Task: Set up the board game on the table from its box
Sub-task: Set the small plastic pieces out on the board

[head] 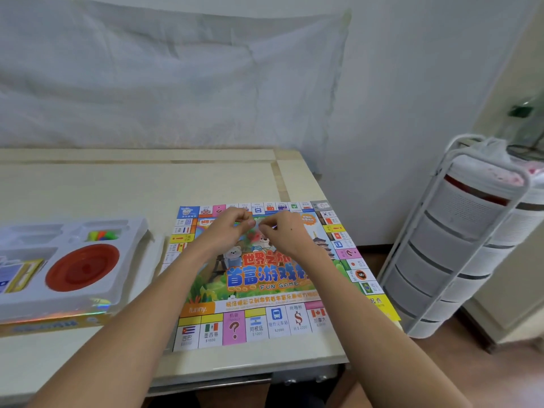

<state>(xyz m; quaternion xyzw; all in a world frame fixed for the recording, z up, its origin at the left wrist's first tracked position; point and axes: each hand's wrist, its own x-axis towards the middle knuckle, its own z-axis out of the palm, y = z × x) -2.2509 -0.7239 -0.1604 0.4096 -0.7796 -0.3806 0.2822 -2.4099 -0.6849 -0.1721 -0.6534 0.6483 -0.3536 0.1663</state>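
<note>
The colourful game board point(265, 290) lies flat on the right part of the table point(147, 187). Above its far middle, my left hand point(228, 228) and my right hand point(282, 232) meet with curled fingers, both pinching a small clear bag point(255, 231) with red bits inside; its contents are blurred. The game box point(59, 322) sits at the left, holding a white plastic tray point(129, 237). In the tray are a round red dish point(82, 267), small coloured pieces point(103, 235) and card stacks point(20, 275).
A white tiered storage rack point(459, 240) stands on the floor right of the table. A wall hung with a pale cloth point(176, 83) runs behind. The table's right edge is just past the board; its front edge lies below the board.
</note>
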